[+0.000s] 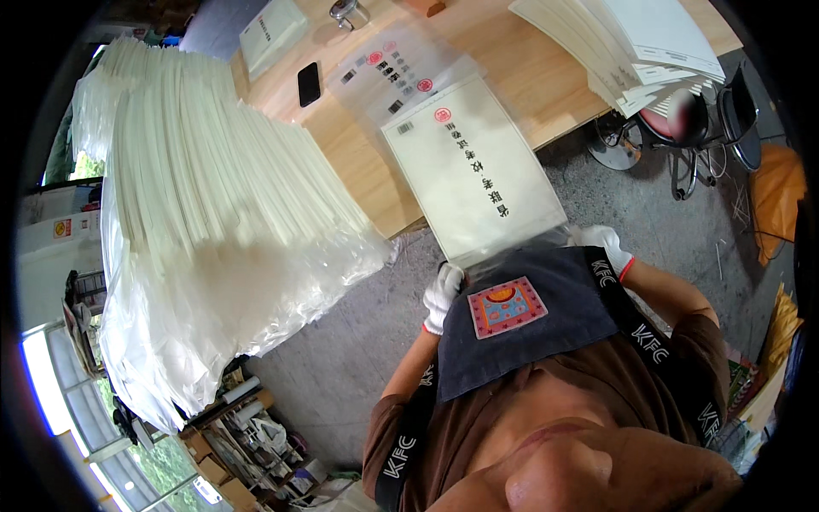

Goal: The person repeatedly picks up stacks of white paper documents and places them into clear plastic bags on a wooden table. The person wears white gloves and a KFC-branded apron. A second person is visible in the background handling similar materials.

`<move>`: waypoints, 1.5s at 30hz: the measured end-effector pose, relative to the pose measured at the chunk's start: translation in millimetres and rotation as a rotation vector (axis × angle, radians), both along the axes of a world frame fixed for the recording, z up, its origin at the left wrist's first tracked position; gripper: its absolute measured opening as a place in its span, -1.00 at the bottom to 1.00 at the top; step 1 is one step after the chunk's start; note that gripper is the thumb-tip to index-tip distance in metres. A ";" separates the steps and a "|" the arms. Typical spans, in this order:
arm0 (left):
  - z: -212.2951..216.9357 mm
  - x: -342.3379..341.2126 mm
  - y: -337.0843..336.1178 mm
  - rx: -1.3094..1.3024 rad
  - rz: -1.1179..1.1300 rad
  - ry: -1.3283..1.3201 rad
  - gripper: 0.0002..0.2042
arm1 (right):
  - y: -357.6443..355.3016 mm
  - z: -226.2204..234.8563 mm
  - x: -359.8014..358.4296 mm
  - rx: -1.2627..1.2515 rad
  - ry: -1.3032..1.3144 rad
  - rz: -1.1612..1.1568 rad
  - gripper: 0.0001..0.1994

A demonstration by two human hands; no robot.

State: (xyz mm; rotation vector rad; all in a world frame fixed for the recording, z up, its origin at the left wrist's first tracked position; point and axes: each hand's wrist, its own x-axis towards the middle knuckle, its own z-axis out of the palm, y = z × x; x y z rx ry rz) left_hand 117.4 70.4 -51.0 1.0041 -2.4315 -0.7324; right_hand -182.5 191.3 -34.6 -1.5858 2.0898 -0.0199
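A cream-white printed bag (pixel 478 171), with dark characters and a red round stamp, lies over the table's near edge and reaches towards my body. Clear plastic shows along its near end. My left hand (pixel 441 297), in a white glove with a red cuff, has its fingers curled at the bag's near left corner. At the near right corner is my right hand (pixel 604 242), gloved alike; its fingers close on the plastic edge and are partly hidden by the apron (pixel 461 350). Just beyond lie clear printed plastic bags (pixel 397 72), partly under the cream one.
A tall pile of cream sheets (pixel 196 162) in clear plastic film stands left of the wooden table (pixel 358 171). On the table are a black phone (pixel 309 84), a metal cup (pixel 348 14), a white packet (pixel 271 36) and fanned sheets (pixel 614 51). Stools (pixel 738 124) stand at right.
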 end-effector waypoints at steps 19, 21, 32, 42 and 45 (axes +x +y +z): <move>0.0 -58.2 -104.2 0.452 0.246 0.141 -0.65 | -116.4 -100.6 -32.9 -0.204 -1.457 -0.696 -0.62; 129.4 -83.9 -99.4 0.214 0.076 0.083 -0.72 | -125.6 -99.3 3.3 -0.221 -1.941 -0.515 -0.53; 408.9 68.2 -59.7 -0.805 0.889 0.655 -0.51 | -274.8 259.0 78.5 -0.623 -1.386 0.448 -0.64; 301.6 198.3 -88.3 -1.695 0.982 -0.197 -0.57 | -296.4 319.5 139.1 -0.263 -1.470 0.807 -0.64; 213.7 118.9 -77.2 -1.433 0.513 0.483 -0.65 | -252.3 295.0 96.2 -0.355 -1.198 0.562 -0.49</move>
